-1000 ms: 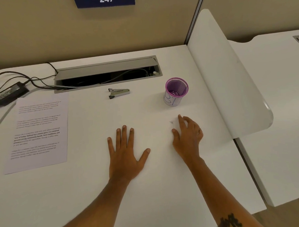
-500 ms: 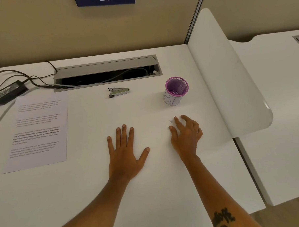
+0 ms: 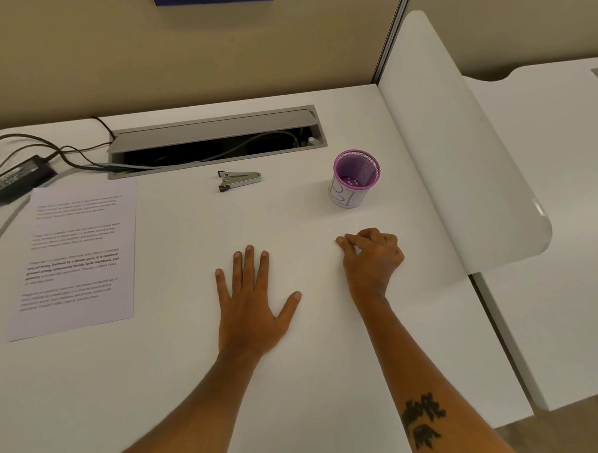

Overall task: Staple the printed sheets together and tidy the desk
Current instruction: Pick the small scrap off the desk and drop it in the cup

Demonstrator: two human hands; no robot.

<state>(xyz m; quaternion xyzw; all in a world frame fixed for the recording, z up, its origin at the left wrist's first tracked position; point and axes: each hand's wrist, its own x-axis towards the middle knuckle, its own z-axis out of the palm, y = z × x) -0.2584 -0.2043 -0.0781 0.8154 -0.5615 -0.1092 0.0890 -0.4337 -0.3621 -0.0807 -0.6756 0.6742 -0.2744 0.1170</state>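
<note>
The printed sheets [image 3: 76, 256] lie flat at the left of the white desk [image 3: 181, 385]. A small metal stapler [image 3: 239, 180] rests near the back, in front of the cable tray. My left hand [image 3: 253, 303] is pressed flat on the desk, fingers spread, holding nothing. To its right, my right hand [image 3: 371, 257] has its fingers curled, thumb and forefinger pinched on the desk surface where a tiny loose staple lay. The staple itself is hidden by the fingertips. A purple mesh cup [image 3: 355, 177] stands just beyond that hand.
An open cable tray [image 3: 215, 141] runs along the back of the desk. A black power adapter [image 3: 18, 177] with cables sits at the far left. A white curved divider [image 3: 459, 157] rises along the right edge, with another desk [image 3: 564, 214] past it.
My right hand's spread fingers have curled in and pinched together over the tiny staple. My left hand, the sheets, the stapler and the cup have not moved.
</note>
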